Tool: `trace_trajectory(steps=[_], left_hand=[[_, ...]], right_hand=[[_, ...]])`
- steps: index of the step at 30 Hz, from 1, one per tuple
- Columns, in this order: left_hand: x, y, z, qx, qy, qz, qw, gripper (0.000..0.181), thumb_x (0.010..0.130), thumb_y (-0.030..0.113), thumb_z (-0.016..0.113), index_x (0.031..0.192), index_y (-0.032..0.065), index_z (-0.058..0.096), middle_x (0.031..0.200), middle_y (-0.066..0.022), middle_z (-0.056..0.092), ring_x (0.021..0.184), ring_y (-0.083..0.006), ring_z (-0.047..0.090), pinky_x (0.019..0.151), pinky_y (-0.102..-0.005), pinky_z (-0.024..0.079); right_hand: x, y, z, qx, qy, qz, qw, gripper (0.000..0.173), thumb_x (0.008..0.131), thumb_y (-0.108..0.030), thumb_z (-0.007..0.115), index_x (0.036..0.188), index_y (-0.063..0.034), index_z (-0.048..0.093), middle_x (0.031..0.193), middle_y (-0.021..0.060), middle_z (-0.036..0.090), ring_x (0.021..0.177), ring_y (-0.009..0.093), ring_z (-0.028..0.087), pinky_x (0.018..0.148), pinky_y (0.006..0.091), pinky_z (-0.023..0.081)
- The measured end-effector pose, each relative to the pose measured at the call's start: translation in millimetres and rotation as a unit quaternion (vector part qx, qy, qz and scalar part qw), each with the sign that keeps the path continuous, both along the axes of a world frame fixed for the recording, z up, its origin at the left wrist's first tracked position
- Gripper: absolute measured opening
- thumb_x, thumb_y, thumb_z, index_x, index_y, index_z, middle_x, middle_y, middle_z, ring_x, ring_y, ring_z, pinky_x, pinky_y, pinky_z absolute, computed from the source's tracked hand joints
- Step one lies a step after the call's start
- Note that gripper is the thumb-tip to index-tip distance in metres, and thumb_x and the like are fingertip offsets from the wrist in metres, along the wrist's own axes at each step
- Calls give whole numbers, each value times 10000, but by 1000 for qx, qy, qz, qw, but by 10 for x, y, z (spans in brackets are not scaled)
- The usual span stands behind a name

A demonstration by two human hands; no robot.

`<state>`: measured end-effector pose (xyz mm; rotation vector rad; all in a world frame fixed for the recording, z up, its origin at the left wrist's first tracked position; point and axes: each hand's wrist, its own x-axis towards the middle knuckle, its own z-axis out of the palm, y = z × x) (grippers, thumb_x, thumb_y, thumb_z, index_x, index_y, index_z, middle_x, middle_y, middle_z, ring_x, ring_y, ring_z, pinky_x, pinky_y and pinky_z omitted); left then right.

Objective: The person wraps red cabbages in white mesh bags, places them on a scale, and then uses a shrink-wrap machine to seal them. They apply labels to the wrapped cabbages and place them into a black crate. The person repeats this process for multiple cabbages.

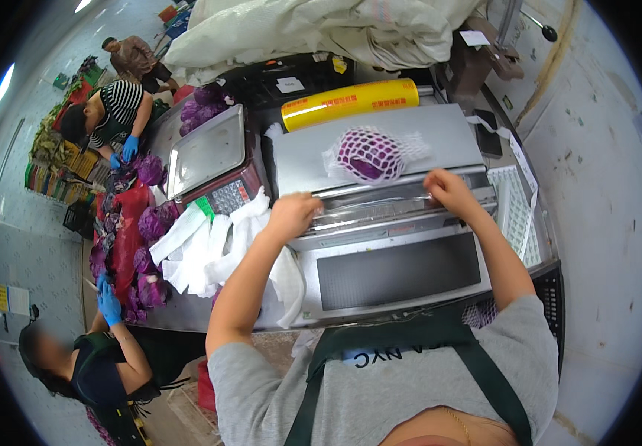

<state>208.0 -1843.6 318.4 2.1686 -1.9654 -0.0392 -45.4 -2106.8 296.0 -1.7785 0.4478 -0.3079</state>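
Observation:
A sheet of clear plastic film stretches across the front of a metal film-wrapping machine. My left hand pinches its left end, slightly blurred. The right end is between the fingers of my right hand. Just beyond the film, a purple cabbage in a white foam net lies on its side on the machine's grey top plate. Behind the plate rests a yellow roll of wrap with red print. Nearer my body is the machine's dark flat pad.
To the left stand a weighing scale and a heap of white foam nets. Purple cabbages line the table beyond. Two people in blue gloves work there; another person is farther back. A phone lies at right.

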Motion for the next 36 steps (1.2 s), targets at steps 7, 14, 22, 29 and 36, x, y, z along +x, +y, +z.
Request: trace_trajectory(steps=[7,14,22,29,36], left_hand=[[-392,412,870,-263,488,25,832,123,829,71,489,805,7,591,682,-80,617,670,-172,607,643,-276,467],[520,-1333,-176,-68,525,222,819,422,918,284,401,1213,-18,411,1176,-217,499,1080,-284,495,900,-336,383],[36,-784,-97,-136,263,-14,955,1087,600,170,749,1394,76,12,1304,-288,325,1197,-374,376,999,-345,317],[-367,-356,696,-126,271,20,954,999,694,236,695,1392,88,-5,958,-287,563,892,-406,557,793,-398,447],[-950,186,689,215,727,111,642,763,894,404,433,1388,90,-57,996,-219,576,727,-262,636,616,-326,534]], right_hand=[[-425,78,892,45,-297,10,954,178,780,41,459,896,15,591,696,70,557,666,121,538,805,291,447],[1340,-403,85,117,-45,-8,992,402,852,-201,503,1184,25,486,1180,104,519,1090,192,473,944,297,342],[770,-97,134,-235,-58,127,962,1055,530,-100,801,1361,3,159,1318,184,350,1242,276,336,1024,347,271],[391,205,720,-162,-188,102,963,853,666,-250,738,1304,80,278,1139,159,549,1024,205,548,883,291,411],[-210,662,859,319,167,142,922,633,765,-375,626,1241,-30,390,964,149,586,619,240,626,430,319,532]])
